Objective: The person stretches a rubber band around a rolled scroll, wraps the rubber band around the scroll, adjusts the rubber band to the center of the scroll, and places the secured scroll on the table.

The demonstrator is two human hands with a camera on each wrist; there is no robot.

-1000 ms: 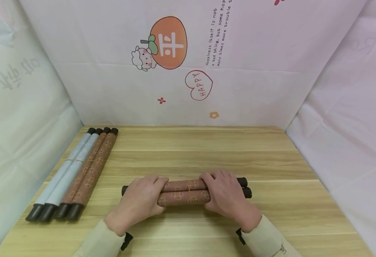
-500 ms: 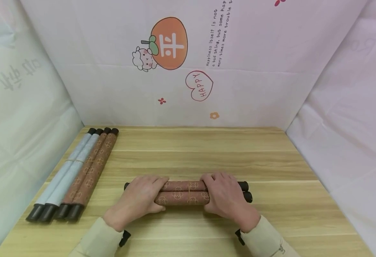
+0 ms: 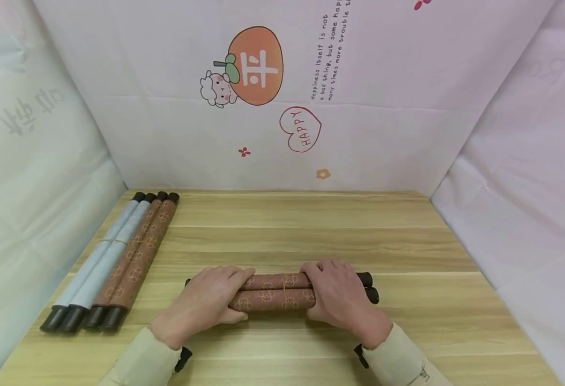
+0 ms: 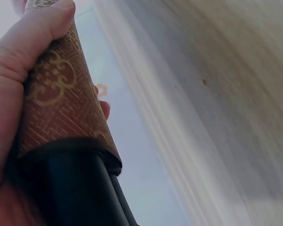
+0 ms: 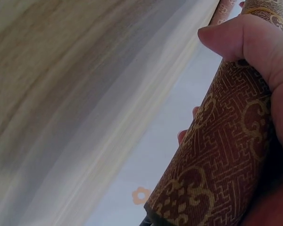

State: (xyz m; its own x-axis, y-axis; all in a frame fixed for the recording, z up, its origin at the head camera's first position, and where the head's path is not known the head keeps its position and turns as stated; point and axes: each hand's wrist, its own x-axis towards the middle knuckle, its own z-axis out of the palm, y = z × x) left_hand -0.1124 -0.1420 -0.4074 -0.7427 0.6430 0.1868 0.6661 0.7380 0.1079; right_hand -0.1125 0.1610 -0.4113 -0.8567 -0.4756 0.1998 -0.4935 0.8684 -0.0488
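Note:
Two brown rolled scrolls (image 3: 273, 300) with gold patterning and black end knobs lie side by side, crosswise in front of me in the head view. A thin band circles them near the middle. My left hand (image 3: 207, 297) grips their left part from above, and its thumb presses the near side of the patterned roll (image 4: 61, 103) in the left wrist view. Toward the other end, my right hand (image 3: 337, 292) holds them with the thumb on the near side; fingertips show beyond the roll (image 5: 217, 141) in the right wrist view. The left end knobs are mostly hidden by my hand.
At the left of the wooden table (image 3: 302, 230) lie two pale blue scrolls (image 3: 101, 257) and two brown scrolls (image 3: 135, 257), side by side and slanted. A thin band crosses the pale pair. White printed cloth (image 3: 384, 145) stands behind and along both sides.
My left hand has slid slightly left, leaving a little more of the near brown scroll uncovered. The held scrolls sit slightly lower in the head view. My right hand has hardly moved.

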